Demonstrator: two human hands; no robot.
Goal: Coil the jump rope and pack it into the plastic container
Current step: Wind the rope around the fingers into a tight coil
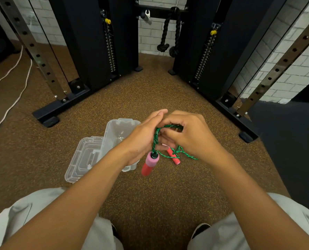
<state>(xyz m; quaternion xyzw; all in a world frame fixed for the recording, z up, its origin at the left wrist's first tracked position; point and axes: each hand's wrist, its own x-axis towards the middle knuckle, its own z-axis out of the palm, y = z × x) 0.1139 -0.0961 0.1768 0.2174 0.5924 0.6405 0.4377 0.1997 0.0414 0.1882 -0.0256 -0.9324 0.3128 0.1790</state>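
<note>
The green braided jump rope (156, 137) loops between my two hands above the floor. My left hand (143, 137) holds the rope with its fingers stretched forward, and one handle (149, 164), pink and red foam, dangles below it. My right hand (188, 134) is curled around the loop from the right. The other red handle (173, 156) lies on the floor under my hands with loose rope (188, 156) around it. A clear plastic container (116, 131) stands open on the floor to the left, its lid (83, 157) lying beside it. My left forearm hides part of the container.
A black cable machine frame (103, 51) rises ahead on both sides, its base feet (49, 120) on the brown speckled floor. A black rope attachment (170, 29) hangs at the back. A white cord (11, 103) runs along the left floor. A dark mat (294, 150) lies right.
</note>
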